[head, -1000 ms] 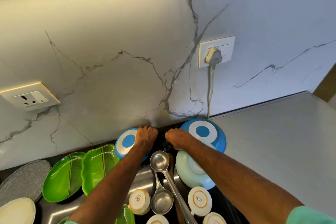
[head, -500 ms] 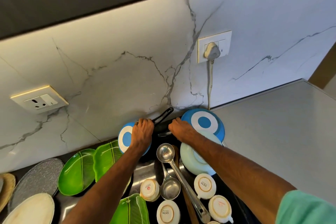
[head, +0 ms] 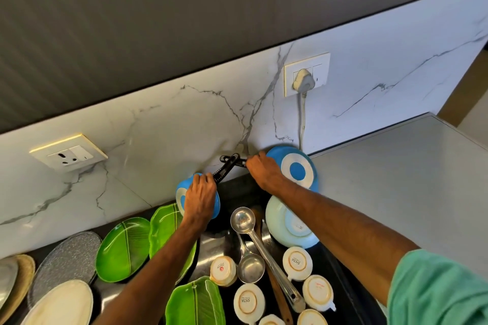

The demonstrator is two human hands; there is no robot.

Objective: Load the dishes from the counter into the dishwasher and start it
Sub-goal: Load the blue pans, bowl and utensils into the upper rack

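At the worktop's (head: 239, 188) back edge, hard against the wall (head: 158, 153), the left hand (head: 200, 194) and right hand (head: 264, 173) each grip one of two black handles (head: 228, 163), which cross between them, slanting up toward the wall. Upturned cups (head: 297, 262) nearer the front edge read SISTA.

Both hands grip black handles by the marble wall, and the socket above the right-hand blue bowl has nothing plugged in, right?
Not quite: the head view shows a white plug with a cable in that cream wall socket. The rest holds: left hand and right hand grip slim black handles beside the blue, white-ringed round bowl.
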